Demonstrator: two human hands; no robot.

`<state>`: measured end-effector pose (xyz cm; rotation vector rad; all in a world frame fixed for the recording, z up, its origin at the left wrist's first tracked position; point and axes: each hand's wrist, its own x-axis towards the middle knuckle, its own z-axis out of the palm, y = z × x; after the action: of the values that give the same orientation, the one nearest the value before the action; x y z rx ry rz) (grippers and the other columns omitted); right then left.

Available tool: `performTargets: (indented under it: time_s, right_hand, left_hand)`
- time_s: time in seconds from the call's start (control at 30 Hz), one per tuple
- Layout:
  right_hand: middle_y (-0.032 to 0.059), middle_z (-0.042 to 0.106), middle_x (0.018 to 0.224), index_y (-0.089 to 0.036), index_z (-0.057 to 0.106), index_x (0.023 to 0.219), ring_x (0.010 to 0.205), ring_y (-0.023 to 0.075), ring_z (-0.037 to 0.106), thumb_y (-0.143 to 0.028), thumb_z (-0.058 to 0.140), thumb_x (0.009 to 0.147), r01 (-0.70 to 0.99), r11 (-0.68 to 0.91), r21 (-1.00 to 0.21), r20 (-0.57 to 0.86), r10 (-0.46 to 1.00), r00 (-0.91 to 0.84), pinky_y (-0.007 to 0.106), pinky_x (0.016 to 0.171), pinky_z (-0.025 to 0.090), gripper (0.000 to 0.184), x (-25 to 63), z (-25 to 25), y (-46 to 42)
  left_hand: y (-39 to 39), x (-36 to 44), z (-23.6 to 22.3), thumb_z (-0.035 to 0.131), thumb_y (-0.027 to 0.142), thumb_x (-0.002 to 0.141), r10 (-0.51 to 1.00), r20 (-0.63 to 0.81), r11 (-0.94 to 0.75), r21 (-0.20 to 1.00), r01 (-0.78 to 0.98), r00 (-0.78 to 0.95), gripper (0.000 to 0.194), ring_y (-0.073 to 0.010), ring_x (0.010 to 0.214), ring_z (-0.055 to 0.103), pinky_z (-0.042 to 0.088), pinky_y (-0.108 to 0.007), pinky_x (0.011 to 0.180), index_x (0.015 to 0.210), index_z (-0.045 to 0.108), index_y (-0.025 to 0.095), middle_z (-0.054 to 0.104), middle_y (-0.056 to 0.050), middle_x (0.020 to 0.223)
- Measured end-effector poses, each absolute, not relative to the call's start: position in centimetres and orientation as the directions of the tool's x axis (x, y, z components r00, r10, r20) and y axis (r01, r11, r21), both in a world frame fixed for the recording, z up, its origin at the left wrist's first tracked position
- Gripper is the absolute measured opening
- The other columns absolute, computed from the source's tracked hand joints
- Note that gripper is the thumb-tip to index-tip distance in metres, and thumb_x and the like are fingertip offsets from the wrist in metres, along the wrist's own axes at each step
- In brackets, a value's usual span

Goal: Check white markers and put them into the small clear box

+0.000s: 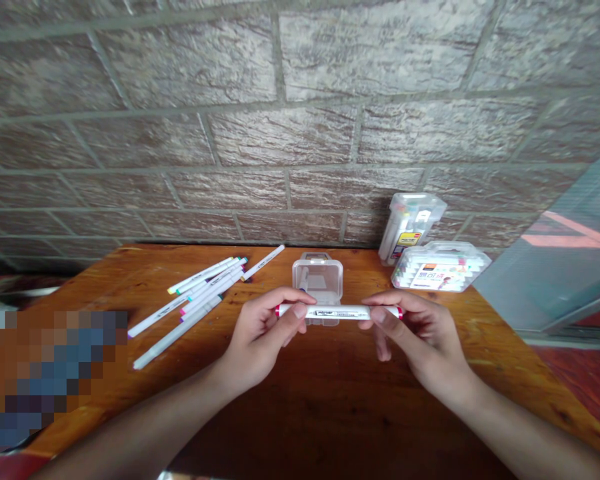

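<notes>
A white marker (337, 312) with red ends is held level between my two hands. My left hand (265, 333) pinches its left end between thumb and fingers. At the other end, my right hand (420, 330) grips it the same way, with a lower finger hanging loose. Just behind the marker stands a clear plastic case (317, 273) with its lid up; one marker shows at its left side, and my hands partly hide its front. To the left lies a loose pile of white markers (200, 293) with coloured ends.
At the back right, a tall clear marker case (407, 227) stands behind a wide clear case (440, 268) of markers. The wooden table (300, 400) meets a brick-patterned wall (230, 147). A blurred-out patch covers the left edge.
</notes>
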<state>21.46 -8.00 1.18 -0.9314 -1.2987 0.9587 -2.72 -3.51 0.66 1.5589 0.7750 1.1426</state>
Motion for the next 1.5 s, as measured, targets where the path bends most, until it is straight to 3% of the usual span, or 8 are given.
performTargets:
  time_s: [0.13,0.3,0.67,1.0,1.5]
  right_hand:
    - [0.0047,0.081,0.073,-0.019,0.081,0.097,0.04,0.0089,0.062,-0.037,0.079,0.096,-0.063,0.335,-0.94,0.334,0.942,0.033,0.017,0.04,0.052,0.018,21.55,1.14,-8.06]
    - [0.0046,0.081,0.074,-0.02,0.081,0.096,0.041,0.0084,0.063,-0.036,0.081,0.095,-0.046,0.335,-0.941,0.334,0.942,0.023,0.017,0.041,0.052,0.016,21.64,1.15,-8.05]
    - [0.0043,0.079,0.071,-0.018,0.078,0.088,0.04,0.0095,0.061,-0.037,0.082,0.092,-0.048,0.308,-0.95,0.307,0.951,0.019,0.019,0.04,0.051,0.02,21.58,1.22,-7.92]
    - [0.0046,0.078,0.072,-0.017,0.076,0.088,0.04,0.0104,0.061,-0.041,0.078,0.096,-0.074,0.271,-0.96,0.272,0.962,-0.008,0.021,0.041,0.05,0.025,21.45,1.45,-7.96]
    - [0.0055,0.081,0.075,-0.018,0.079,0.1,0.04,0.0106,0.062,-0.04,0.08,0.094,-0.031,0.293,-0.956,0.293,0.956,-0.004,0.022,0.04,0.05,0.023,21.58,1.21,-7.92]
  left_hand:
    - [-3.36,-2.63,0.74,0.071,0.045,0.098,0.891,0.282,-0.26,0.96,-0.108,0.355,0.03,-0.0071,0.049,0.045,0.032,-0.021,0.047,0.102,0.078,0.016,0.065,0.0,0.065]
    - [-3.16,-2.77,0.64,0.069,0.045,0.1,0.877,0.31,-0.318,0.947,-0.04,0.368,0.03,-0.0077,0.05,0.046,0.033,-0.021,0.048,0.102,0.079,0.016,0.066,0.0,0.066]
    - [-3.45,-2.49,1.57,0.073,0.03,0.096,0.849,0.382,-0.417,0.909,0.02,0.366,0.016,-0.0075,0.051,0.048,0.033,-0.02,0.048,0.093,0.076,0.015,0.066,0.001,0.064]
    - [-3.45,-2.66,0.9,0.069,0.047,0.099,0.894,0.251,-0.264,0.964,-0.017,0.37,0.032,-0.0079,0.049,0.044,0.03,-0.022,0.047,0.101,0.078,0.016,0.066,-0.001,0.066]
    - [-3.38,-2.43,0.87,0.068,0.048,0.1,0.89,0.249,-0.252,0.967,-0.044,0.381,0.033,-0.008,0.049,0.044,0.031,-0.021,0.047,0.101,0.075,0.015,0.064,0.0,0.064]
